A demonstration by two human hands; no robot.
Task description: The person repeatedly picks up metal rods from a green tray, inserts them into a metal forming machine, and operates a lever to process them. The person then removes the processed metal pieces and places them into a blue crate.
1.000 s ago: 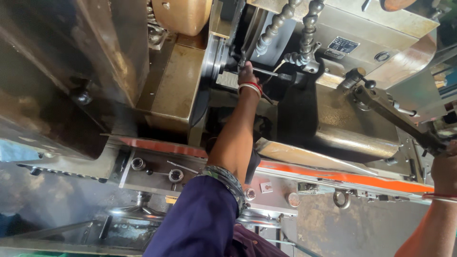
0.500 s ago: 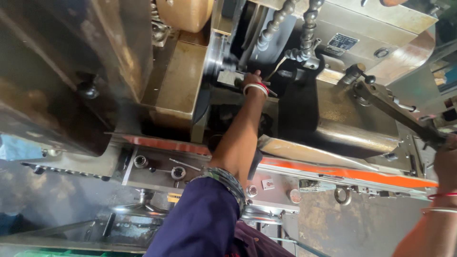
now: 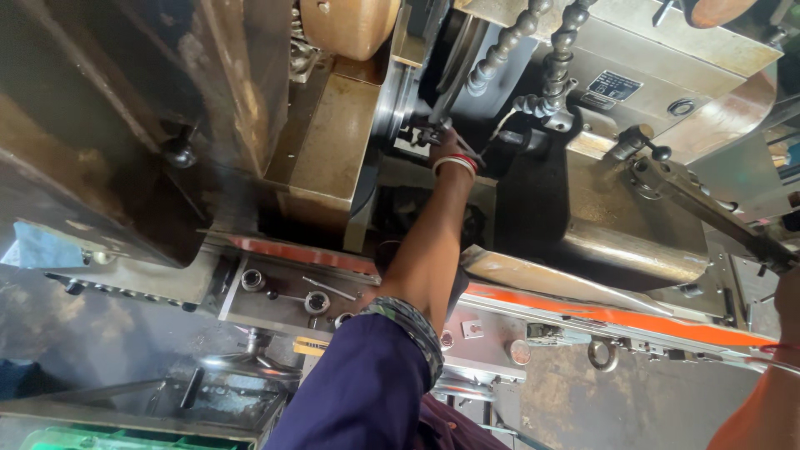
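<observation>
My left hand (image 3: 444, 143) reaches deep into a large metal machine, arm stretched out of a dark blue sleeve, red and white bangles at the wrist. Its fingers close on a small dark metal part (image 3: 422, 133) beside the round steel wheel (image 3: 392, 92). Two segmented coolant hoses (image 3: 533, 50) hang just above the hand. My right hand (image 3: 787, 304) shows only at the right edge, right under the end of a long steel lever (image 3: 708, 212); its fingers are cut off by the frame.
An orange-edged ledge (image 3: 583, 312) runs across below the arm. On a grey tray (image 3: 283, 292) lie sockets and small tools. A brown metal housing (image 3: 329, 142) stands left of the wheel. A green crate (image 3: 100, 440) sits at the bottom left.
My left hand has stayed at the same spot by the wheel. My right hand has slipped further toward the right edge, and the view has shifted slightly.
</observation>
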